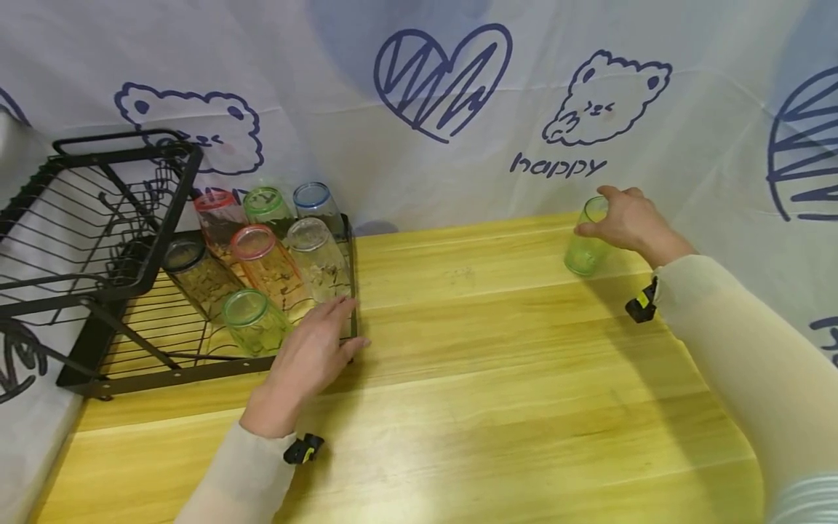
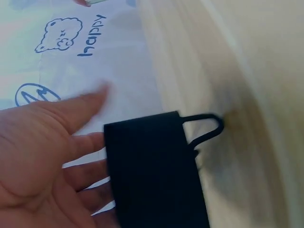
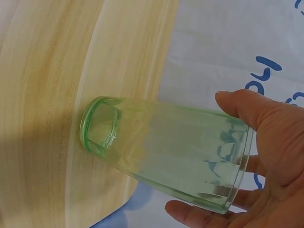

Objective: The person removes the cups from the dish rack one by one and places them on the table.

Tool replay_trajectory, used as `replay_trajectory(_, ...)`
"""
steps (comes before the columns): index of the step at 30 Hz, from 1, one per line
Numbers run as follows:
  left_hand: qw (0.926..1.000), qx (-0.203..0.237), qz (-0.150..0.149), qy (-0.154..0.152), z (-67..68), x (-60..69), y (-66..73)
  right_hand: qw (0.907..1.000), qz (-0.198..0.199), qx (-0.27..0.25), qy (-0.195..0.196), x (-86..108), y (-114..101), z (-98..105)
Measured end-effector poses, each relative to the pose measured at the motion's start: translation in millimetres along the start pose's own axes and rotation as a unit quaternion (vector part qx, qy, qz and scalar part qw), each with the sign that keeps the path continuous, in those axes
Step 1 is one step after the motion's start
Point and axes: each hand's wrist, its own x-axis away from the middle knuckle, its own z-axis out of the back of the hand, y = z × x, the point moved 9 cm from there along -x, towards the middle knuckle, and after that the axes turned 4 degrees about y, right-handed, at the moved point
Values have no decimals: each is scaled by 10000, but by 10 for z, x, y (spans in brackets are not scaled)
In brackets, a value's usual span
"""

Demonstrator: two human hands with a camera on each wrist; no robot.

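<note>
Near the back of the table, my right hand point(image 1: 633, 224) grips a clear green drinking glass point(image 1: 581, 256) by its upper part. In the right wrist view, the thumb lies on one side of the glass point(image 3: 180, 152) and fingers on the other. My left hand point(image 1: 304, 362) is at the front right corner of a black dish rack point(image 1: 219, 367). The left wrist view shows its thumb held away and its fingers against the rack's dark corner piece point(image 2: 152, 166), their tips hidden. Close beside that hand, a green-rimmed glass point(image 1: 255, 320) stands upside down in the rack.
Several more upturned glasses, including a red-rimmed glass point(image 1: 265, 262) and a clear glass point(image 1: 321, 255), fill the rack's right part. An upper wire tier point(image 1: 65, 211) overhangs its left side. A printed white cloth point(image 1: 445, 167) hangs behind the wooden table point(image 1: 471, 364).
</note>
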Motion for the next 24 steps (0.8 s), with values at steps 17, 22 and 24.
replay_trajectory(17,9881,-716,-181,1347,904,-475,26,9998,110,36,186,41,-58,34)
replay_trajectory(22,9920,-1138,-121,528,921,-732,-29,9998,113,82,135,50,-48,33)
replay_trajectory(24,9916,-1287,-45,110,890,-828,-62,9998,113,107,120,48,-51,30)
